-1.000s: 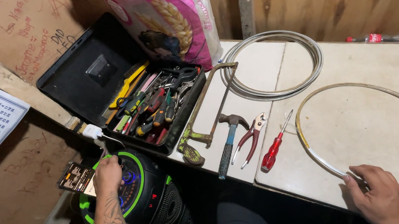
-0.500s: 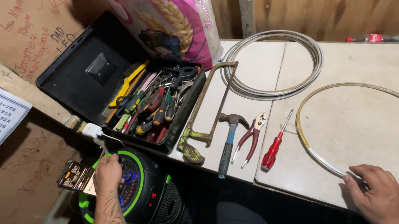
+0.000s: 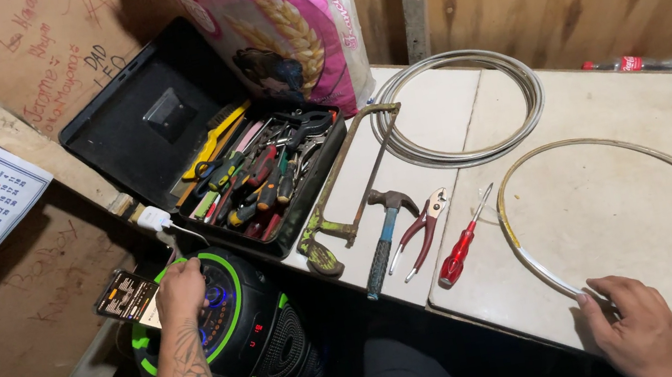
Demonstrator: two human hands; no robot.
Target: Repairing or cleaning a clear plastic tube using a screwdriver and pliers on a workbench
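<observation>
- Speaker (image 3: 237, 328), black with green trim, sits low on the floor below the table (image 3: 630, 203) edge; my left hand (image 3: 180, 289) lies on its lit top panel, fingers curled down over the controls. I cannot tell whether a finger is pressing anything.
- A small dark card (image 3: 125, 296) juts out just beside that hand, touching or nearly touching the speaker's rim.
- My right hand (image 3: 637, 329) rests on the table with loosely bent fingers, fingertips pinning one end of the yellowish cable loop (image 3: 613, 160).
- To handle the panel well, I judge I should look straight down at it first: the hand hides the buttons, so a press is blind.
- Light pressure seems wise; the speaker stands tilted and could roll.
- Keeping the right hand flat stops the springy loop from sliding toward the red screwdriver (image 3: 462, 251) and pliers (image 3: 424, 226).
</observation>
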